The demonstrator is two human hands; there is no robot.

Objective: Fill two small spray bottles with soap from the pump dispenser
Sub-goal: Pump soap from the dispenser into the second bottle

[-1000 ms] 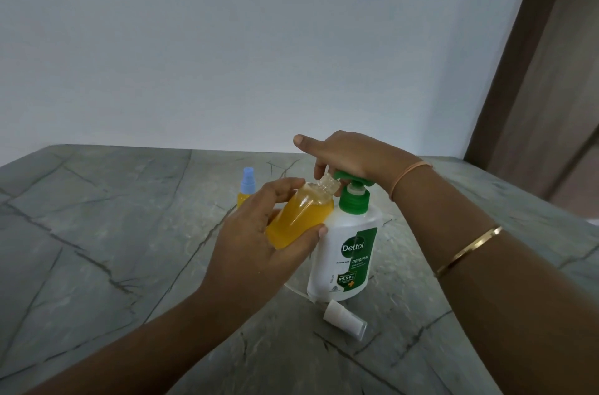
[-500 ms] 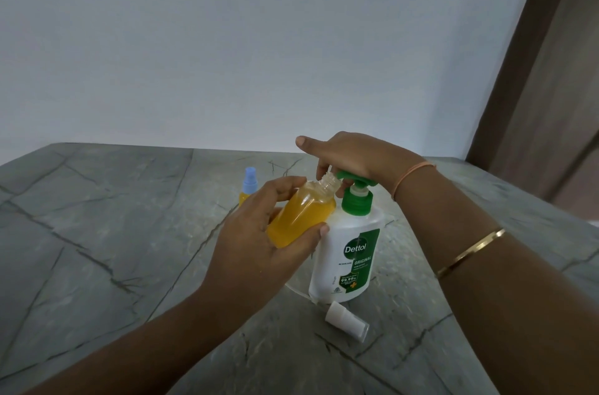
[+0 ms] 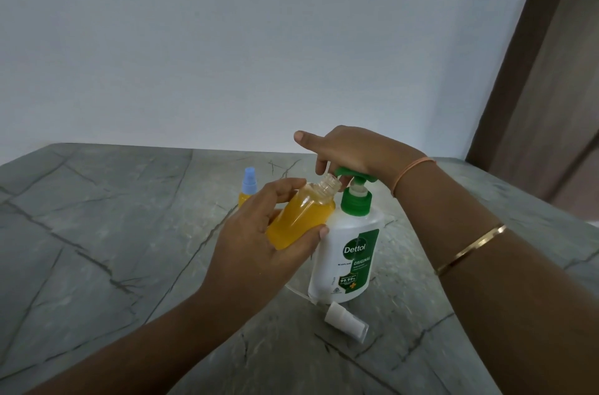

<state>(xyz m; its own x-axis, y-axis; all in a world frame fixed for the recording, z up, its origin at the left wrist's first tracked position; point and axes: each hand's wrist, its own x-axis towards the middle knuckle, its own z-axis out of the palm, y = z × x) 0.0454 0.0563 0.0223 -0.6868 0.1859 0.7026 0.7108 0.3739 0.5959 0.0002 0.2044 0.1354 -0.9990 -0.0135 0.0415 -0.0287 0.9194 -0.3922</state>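
Pump stroke easing: right hand (image 3: 359, 151), curled over green pump head (image 3: 344, 171) of white plastic dispenser (image 3: 346, 252), has let it rise slightly. Left hand (image 3: 256, 249) grips tilted clear small bottle (image 3: 301, 219) at spout, nearly full; likely bottle 2 of 2.

2 bare forearms reach forward. Left hand (image 3: 259, 249) curls around a tilted small bottle (image 3: 301, 219). Right hand (image 3: 356, 151), wrist bent, curls over a pump head (image 3: 346, 172), index finger extended.

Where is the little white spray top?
In the head view, the white spray top lies on its side on the stone table, just in front of the Dettol pump dispenser.
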